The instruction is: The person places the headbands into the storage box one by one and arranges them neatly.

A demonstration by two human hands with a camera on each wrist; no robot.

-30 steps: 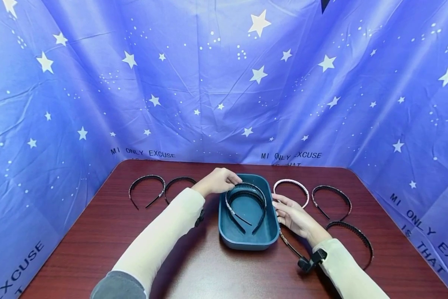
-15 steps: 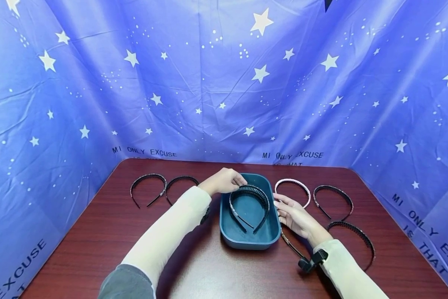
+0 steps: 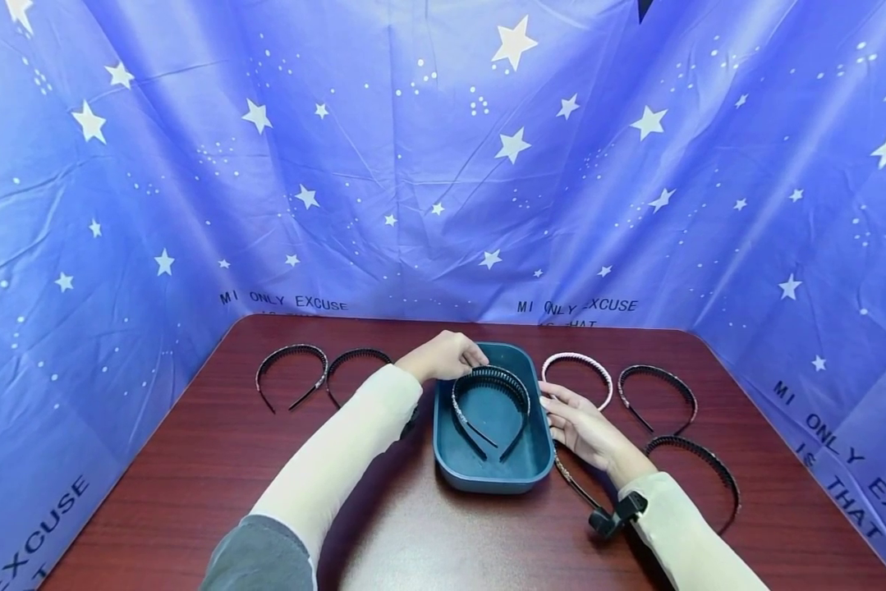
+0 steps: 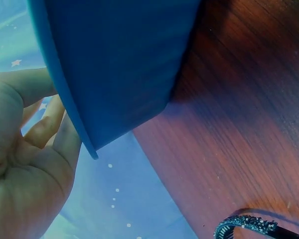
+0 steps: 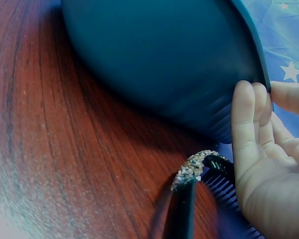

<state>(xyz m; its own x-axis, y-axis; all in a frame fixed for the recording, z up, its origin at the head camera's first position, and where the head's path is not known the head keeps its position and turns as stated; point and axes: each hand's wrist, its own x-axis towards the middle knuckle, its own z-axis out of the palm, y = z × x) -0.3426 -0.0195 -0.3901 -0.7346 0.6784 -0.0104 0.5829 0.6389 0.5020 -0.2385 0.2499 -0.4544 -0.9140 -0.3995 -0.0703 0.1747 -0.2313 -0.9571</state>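
A dark teal plastic bin (image 3: 494, 484) stands mid-table with two black toothed headbands in it, nearly nested; one headband (image 3: 459, 417) has a glittery side. Reaching over the bin's left rim, my left hand (image 3: 443, 355) pinches the top of a headband; the grip itself is partly hidden, and the left wrist view shows only the hand behind the bin wall (image 4: 114, 64). On the opposite side my right hand (image 3: 579, 427) holds the bin's rim, fingers along the outer wall. A glitter-trimmed headband (image 5: 189, 172) lies just below that hand.
Left of the bin lie two black headbands, one glittery (image 3: 292, 348) and one partly behind the left forearm (image 3: 357, 353). To the right are a pink headband (image 3: 577, 358) and dark ones (image 3: 657, 371), (image 3: 697, 451). A starry blue curtain (image 3: 443, 164) borders the table.
My left hand has shifted slightly right and the upper headband has come down closer over the other one in the bin. My right hand has stayed in place.
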